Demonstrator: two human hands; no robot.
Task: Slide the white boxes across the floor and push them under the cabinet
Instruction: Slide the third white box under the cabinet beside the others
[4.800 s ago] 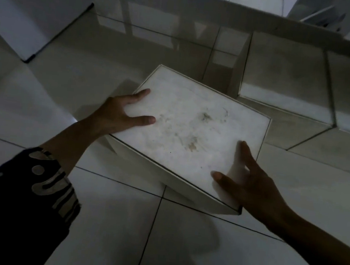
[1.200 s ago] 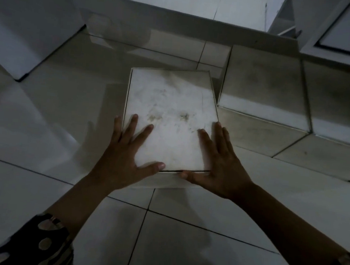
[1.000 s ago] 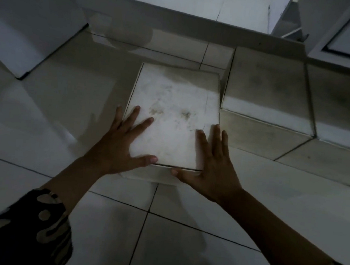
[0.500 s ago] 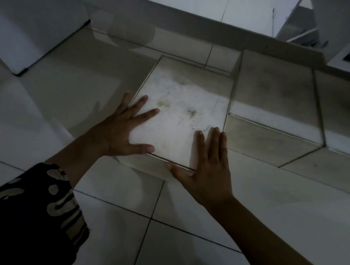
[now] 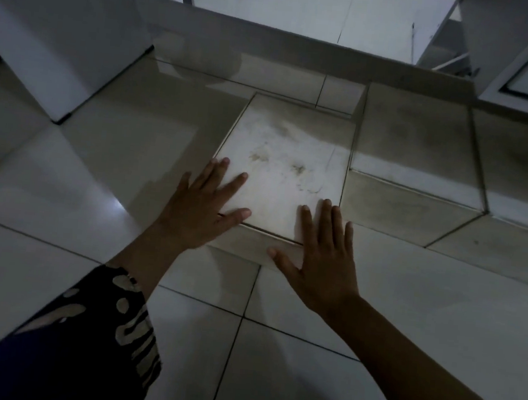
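On the tiled floor [image 5: 57, 260] in front of the cabinet [image 5: 303, 48], we have the white box [image 5: 285, 169] lying flat, its far end close to the cabinet's shadowed base and its right side just beside a second box [image 5: 416, 143]. Our left hand [image 5: 200, 206] lies flat with spread fingers on the near left corner of the lid, and our right hand [image 5: 325, 257] lies flat on the near right corner, thumb down over the front edge; neither grips anything. We judge the box stiff and fairly light, and the glossy tiles should let it glide easily, so flat palms low on the near edge are the best hold; pressing down hard on the lid might dent it. Open floor lies to the left, while the neighbour on the right leaves no slack, so we should push straight ahead. How much room lies beneath the cabinet we cannot tell.
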